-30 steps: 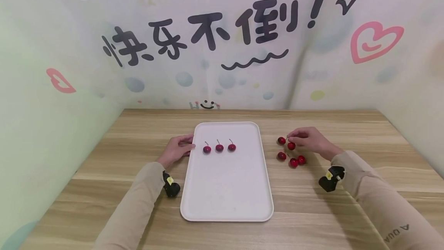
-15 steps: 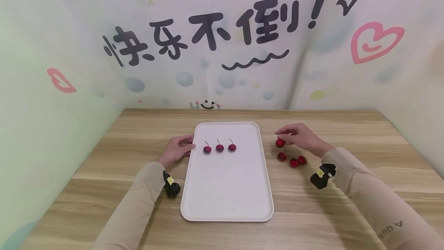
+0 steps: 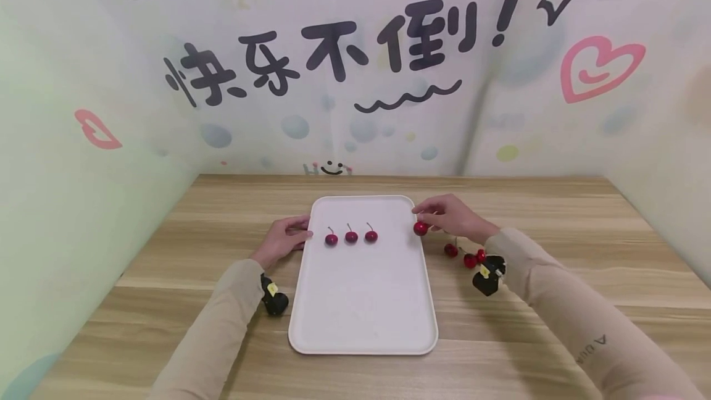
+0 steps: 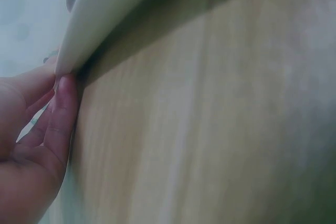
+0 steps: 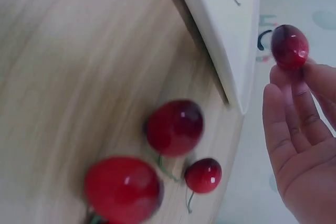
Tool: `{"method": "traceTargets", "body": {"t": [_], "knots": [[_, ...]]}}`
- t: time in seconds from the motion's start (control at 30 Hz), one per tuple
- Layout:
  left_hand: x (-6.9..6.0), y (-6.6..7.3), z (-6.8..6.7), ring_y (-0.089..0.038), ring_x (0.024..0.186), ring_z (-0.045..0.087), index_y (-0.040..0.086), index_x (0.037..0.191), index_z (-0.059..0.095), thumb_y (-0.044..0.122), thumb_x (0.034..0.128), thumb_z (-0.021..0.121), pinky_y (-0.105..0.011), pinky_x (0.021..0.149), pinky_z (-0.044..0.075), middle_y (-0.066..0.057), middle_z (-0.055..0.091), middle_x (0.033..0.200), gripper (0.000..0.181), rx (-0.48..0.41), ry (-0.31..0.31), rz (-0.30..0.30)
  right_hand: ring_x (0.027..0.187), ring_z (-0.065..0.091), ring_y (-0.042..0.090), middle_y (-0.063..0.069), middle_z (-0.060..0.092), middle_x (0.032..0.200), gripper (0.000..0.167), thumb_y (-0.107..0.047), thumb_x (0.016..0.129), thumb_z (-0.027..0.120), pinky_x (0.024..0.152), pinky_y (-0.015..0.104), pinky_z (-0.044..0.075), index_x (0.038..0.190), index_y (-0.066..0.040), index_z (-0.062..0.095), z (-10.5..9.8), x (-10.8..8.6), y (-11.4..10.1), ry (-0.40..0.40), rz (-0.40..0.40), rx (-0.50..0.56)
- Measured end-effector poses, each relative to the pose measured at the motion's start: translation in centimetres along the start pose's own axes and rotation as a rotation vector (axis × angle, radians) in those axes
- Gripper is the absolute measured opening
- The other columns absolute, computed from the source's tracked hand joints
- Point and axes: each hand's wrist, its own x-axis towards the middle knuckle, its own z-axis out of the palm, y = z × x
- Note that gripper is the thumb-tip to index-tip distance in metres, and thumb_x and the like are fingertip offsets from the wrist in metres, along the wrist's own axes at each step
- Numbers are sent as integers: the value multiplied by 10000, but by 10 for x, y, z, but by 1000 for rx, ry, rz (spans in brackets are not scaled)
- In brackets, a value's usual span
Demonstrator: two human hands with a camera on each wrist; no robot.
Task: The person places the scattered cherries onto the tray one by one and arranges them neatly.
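Observation:
My right hand (image 3: 454,217) pinches a red cherry (image 3: 420,228) by its top, stem side, above the right rim of a white tray (image 3: 361,301). In the right wrist view the held cherry (image 5: 290,47) hangs clear of the tray, between thumb and fingertips. A row of three cherries, stems pointing away, lies in the tray's far half, with the middle cherry (image 3: 352,236) among them. My left hand (image 3: 282,241) grips the tray's left edge. The left wrist view shows its thumb and fingers (image 4: 64,98) pinching the rim.
Several loose cherries (image 3: 469,260) lie on the wooden table (image 3: 500,338) right of the tray, beneath my right wrist. The right wrist view shows them close up, one large red cherry (image 5: 124,190) nearest. A printed wall cloth (image 3: 250,134) stands behind the table.
My right hand has lifted a cherry from the loose group and carried it left to the tray's right rim. The left hand and tray have stayed in place.

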Motion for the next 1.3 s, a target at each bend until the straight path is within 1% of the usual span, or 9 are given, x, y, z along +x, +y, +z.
{"method": "traceTargets", "body": {"t": [0.13,0.27,0.5,0.67,0.87,0.97,1.07,1.2,1.3], "knots": [[0,-1,0,-291,1007,546,-38,1279,424,47,848,577,-285,731,524,-234,498,1182,465,-5,-2,18,744,571,195,87,627,875,225,-61,870,547,667,299,532,1071,22,607,8,8,-3,-23,-31,-68],[0,-2,0,-293,1012,544,-36,1278,428,51,846,582,-289,736,523,-232,498,1184,467,-10,2,16,705,555,210,64,627,808,209,-52,862,552,641,309,514,1046,19,621,16,14,-6,-43,-42,-104],[0,-1,1,-294,1021,540,-25,1280,430,58,846,585,-292,741,521,-221,495,1196,468,-3,5,4,723,547,172,68,623,846,197,-64,859,565,650,294,515,1030,10,629,30,25,-11,-75,-39,-122],[0,1,1,-292,1025,539,-20,1284,427,61,849,582,-289,738,521,-217,492,1202,469,0,6,-3,724,529,154,73,624,877,182,-71,858,570,623,241,489,1007,3,641,37,32,-11,-78,-37,-145],[-1,1,1,-292,1026,539,-11,1285,431,64,849,583,-291,742,519,-212,494,1203,468,10,7,-6,822,488,193,69,617,949,171,-78,853,578,702,268,452,996,-25,654,44,37,-10,-63,-32,-185],[0,0,1,-288,1023,541,-4,1285,434,62,848,584,-293,743,519,-207,496,1202,467,4,7,-9,831,494,193,70,621,931,165,-77,843,591,719,277,447,982,-19,657,46,39,-10,-57,-50,-198],[0,0,1,-289,1021,541,-5,1287,432,62,848,584,-295,743,519,-209,496,1200,469,5,7,-8,797,518,173,69,629,892,158,-73,832,605,701,266,453,965,-8,660,48,40,-10,-54,-63,-200],[0,0,1,-292,1022,540,2,1287,434,64,844,590,-297,746,518,-203,499,1200,473,1,11,-18,771,538,161,77,637,880,161,-68,826,612,700,261,469,964,-1,659,51,41,-10,-54,-47,-200],[0,0,1,-291,1026,539,8,1290,433,72,847,588,-298,752,517,-198,500,1202,473,11,9,-20,778,534,171,83,634,896,169,-63,822,617,718,269,475,975,-2,658,51,42,-12,-49,-15,-211]]}}
